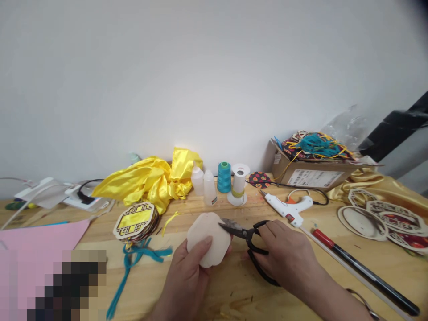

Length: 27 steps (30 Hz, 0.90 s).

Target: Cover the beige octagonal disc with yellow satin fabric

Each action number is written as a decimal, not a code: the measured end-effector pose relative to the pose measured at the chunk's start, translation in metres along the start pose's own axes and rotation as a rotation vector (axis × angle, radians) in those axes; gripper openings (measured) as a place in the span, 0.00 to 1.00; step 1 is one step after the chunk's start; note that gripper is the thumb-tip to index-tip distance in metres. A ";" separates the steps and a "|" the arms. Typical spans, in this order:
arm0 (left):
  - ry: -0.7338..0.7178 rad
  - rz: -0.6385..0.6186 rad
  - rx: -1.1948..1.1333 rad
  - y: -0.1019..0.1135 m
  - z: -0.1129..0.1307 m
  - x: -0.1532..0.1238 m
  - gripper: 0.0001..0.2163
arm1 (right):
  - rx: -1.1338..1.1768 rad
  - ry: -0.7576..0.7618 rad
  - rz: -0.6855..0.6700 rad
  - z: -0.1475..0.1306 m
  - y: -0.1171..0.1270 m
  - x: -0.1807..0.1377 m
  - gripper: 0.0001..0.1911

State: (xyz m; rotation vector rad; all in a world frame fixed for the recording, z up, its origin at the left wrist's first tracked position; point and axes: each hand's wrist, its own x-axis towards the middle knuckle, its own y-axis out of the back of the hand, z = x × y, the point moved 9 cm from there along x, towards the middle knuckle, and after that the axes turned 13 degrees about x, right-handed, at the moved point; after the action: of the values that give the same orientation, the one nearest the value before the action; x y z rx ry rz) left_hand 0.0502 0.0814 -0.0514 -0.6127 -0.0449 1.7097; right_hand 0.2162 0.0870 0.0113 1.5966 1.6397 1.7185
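My left hand grips a pale, scallop-edged flat piece, thumb across its face and fingers behind. Whether it is card, wood or cloth I cannot tell. In my right hand are black-handled scissors, their blades pointing left. The blade tips lie at the upper right edge of the pale piece; whether they cut into it is unclear. To the left of my hands rests a stack of octagonal lattice frames with yellow cloth inside and a teal tassel.
Behind stand two plastic bottles, teal thread and a white spool. A glue gun and a red-and-black rod lie right, near a cardboard box and wooden rings. Yellow satin is bunched back left.
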 end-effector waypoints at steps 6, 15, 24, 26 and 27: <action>0.008 -0.004 -0.023 -0.001 -0.004 -0.001 0.24 | -0.058 -0.025 0.008 -0.004 -0.003 -0.002 0.13; 0.027 0.001 -0.045 -0.004 -0.005 -0.005 0.26 | -0.088 -0.076 -0.050 -0.006 -0.012 -0.004 0.12; -0.003 -0.001 -0.062 -0.005 -0.005 0.001 0.27 | -0.060 -0.105 -0.085 -0.001 -0.017 -0.005 0.12; -0.008 -0.009 -0.063 -0.005 -0.004 0.002 0.26 | -0.005 -0.178 -0.158 0.004 -0.022 -0.004 0.12; -0.009 -0.010 -0.062 -0.005 -0.003 0.003 0.25 | 0.024 -0.222 -0.203 0.007 -0.024 -0.004 0.12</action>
State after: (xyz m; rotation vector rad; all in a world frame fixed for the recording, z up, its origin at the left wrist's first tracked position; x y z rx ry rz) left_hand 0.0561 0.0842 -0.0532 -0.6491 -0.1078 1.7062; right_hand 0.2122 0.0952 -0.0126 1.5109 1.6538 1.3740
